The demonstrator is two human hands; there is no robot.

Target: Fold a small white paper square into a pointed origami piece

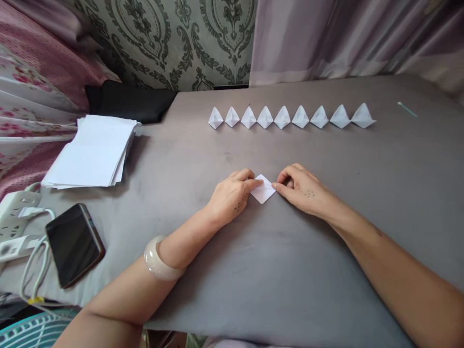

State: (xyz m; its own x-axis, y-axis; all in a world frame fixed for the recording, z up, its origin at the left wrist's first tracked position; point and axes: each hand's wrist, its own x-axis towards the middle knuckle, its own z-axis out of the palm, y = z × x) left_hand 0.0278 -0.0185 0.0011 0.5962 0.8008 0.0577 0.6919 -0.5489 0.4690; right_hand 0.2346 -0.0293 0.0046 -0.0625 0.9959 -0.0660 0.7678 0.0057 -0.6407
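A small diamond of folded white paper (263, 191) lies on the grey cloth surface (290, 280) between my hands. My left hand (234, 193) grips its left corner, thumb lying across the paper's upper face. At the opposite corner, my right hand (299, 187) pinches the tip between thumb and curled fingers. A faint crease runs sideways through the paper near its middle. Beyond my hands stands a row of several folded white paper boats (265, 117), each with a pointed peak.
To the left sits a stack of white paper sheets (94, 150), with a black folded item (132, 101) behind it. A phone (75, 244) lies near a white power strip (16, 212) and cables. One thin stick (407, 109) rests at far right. Curtains and a patterned wall border the back.
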